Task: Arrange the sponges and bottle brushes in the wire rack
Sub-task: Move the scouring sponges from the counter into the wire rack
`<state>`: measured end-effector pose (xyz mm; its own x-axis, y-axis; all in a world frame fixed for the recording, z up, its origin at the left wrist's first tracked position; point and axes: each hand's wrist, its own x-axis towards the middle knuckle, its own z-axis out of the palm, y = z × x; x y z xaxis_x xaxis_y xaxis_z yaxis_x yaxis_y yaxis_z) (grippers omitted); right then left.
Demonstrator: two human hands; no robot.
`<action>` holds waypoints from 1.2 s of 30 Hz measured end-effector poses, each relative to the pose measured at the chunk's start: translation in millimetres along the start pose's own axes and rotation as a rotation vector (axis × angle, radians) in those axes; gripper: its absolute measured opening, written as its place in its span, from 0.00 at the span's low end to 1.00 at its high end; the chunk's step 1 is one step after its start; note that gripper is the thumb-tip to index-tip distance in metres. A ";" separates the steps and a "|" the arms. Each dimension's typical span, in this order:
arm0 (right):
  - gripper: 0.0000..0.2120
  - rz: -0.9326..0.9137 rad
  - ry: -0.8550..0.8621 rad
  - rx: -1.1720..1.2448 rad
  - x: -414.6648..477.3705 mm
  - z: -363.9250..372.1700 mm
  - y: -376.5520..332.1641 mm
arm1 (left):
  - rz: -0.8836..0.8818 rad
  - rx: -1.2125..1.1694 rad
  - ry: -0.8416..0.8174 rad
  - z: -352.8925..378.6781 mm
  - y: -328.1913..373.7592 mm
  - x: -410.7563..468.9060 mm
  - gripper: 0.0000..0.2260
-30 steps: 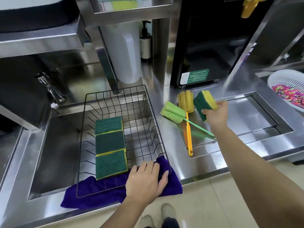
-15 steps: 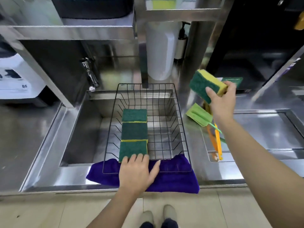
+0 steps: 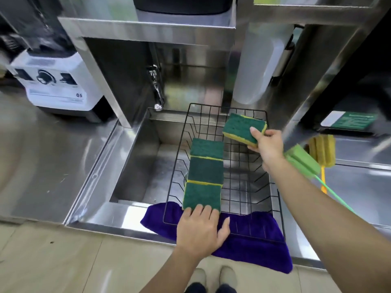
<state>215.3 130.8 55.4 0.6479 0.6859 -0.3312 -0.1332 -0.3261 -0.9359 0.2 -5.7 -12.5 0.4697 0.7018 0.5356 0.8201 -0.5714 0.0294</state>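
A black wire rack [image 3: 273, 182] sits over the steel sink, its front resting on a purple cloth [image 3: 254, 248]. Three green-and-yellow sponges [image 3: 206, 172] lie in a front-to-back row in its left half. My left hand [image 3: 202, 229] lies flat on the rack's front rim, fingertips touching the nearest sponge. My right hand [image 3: 267, 146] holds a fourth green-and-yellow sponge [image 3: 241, 127] above the rack's back right part. A green bottle brush [image 3: 302, 160] and a yellow bottle brush [image 3: 322, 152] lie on the counter to the right of the rack.
A tap [image 3: 156, 89] hangs over the sink's back left corner. A white blender base [image 3: 55, 81] stands on the counter at the left. A white container [image 3: 256, 66] stands behind the rack, under a steel shelf [image 3: 148, 28]. A dark appliance with a green label [image 3: 349, 121] is at the right.
My right hand has carried the sponge left from above the brushes to over the rack's back right part. My left hand stays on the rack's front. The view has swung left.
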 end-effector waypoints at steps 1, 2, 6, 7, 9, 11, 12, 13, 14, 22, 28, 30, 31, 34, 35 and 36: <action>0.16 0.024 -0.013 -0.002 1.8 3.5 2.2 | -0.005 -0.002 -0.003 -0.3 0.1 0.0 0.18; 0.15 0.050 -0.025 0.003 3.9 7.1 4.1 | -0.010 -0.004 -0.008 -0.6 0.4 -0.1 0.18; 0.11 0.111 -0.063 0.018 10.6 26.1 4.1 | -0.017 -0.015 -0.019 -0.8 1.2 -0.5 0.17; 0.11 0.106 -0.065 0.002 11.6 31.7 3.3 | -0.017 -0.018 -0.019 -0.5 1.0 -0.3 0.17; 0.12 0.089 -0.068 -0.036 14.4 43.2 1.8 | -0.017 -0.027 -0.013 -0.6 0.9 0.3 0.16; 0.14 0.072 -0.085 -0.085 16.9 53.9 1.1 | -0.011 -0.034 -0.011 -0.9 0.6 0.8 0.16; 0.14 0.057 -0.092 -0.125 18.3 58.4 1.8 | -0.009 -0.038 -0.012 -1.1 0.6 0.9 0.16; 0.15 0.041 -0.092 -0.169 19.1 62.1 2.4 | -0.009 -0.042 -0.013 -1.3 0.4 1.2 0.16; 0.16 0.033 -0.089 -0.204 20.4 65.0 3.5 | -0.010 -0.047 -0.015 -1.6 0.5 1.5 0.16; 0.15 -0.041 -0.151 -0.331 30.1 66.1 11.7 | -0.008 -0.059 -0.032 -3.6 0.2 2.3 0.16; 0.15 -0.027 -0.209 -0.301 37.3 57.5 6.6 | -0.003 -0.068 -0.043 -5.1 -0.7 3.0 0.16; 0.14 -0.038 -0.213 -0.325 39.5 56.3 8.6 | -0.001 -0.069 -0.048 -5.3 -0.7 3.0 0.16; 0.14 -0.052 -0.215 -0.348 39.5 56.3 9.3 | 0.002 -0.071 -0.050 -5.3 -0.6 2.9 0.16; 0.13 -0.071 -0.199 -0.368 39.5 60.8 13.5 | 0.009 -0.074 -0.052 -5.3 -0.5 2.0 0.16; 0.14 -0.069 -0.198 -0.360 37.7 62.7 13.7 | 0.010 -0.074 -0.053 -5.0 -0.8 1.8 0.16; 0.14 -0.072 -0.198 -0.356 36.5 65.3 14.3 | 0.009 -0.076 -0.053 -4.7 -1.0 1.7 0.16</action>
<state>188.0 193.7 22.1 0.4846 0.8157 -0.3158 0.1977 -0.4538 -0.8689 -1.4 -6.0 -7.7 0.4955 0.7168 0.4905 0.7896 -0.6071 0.0896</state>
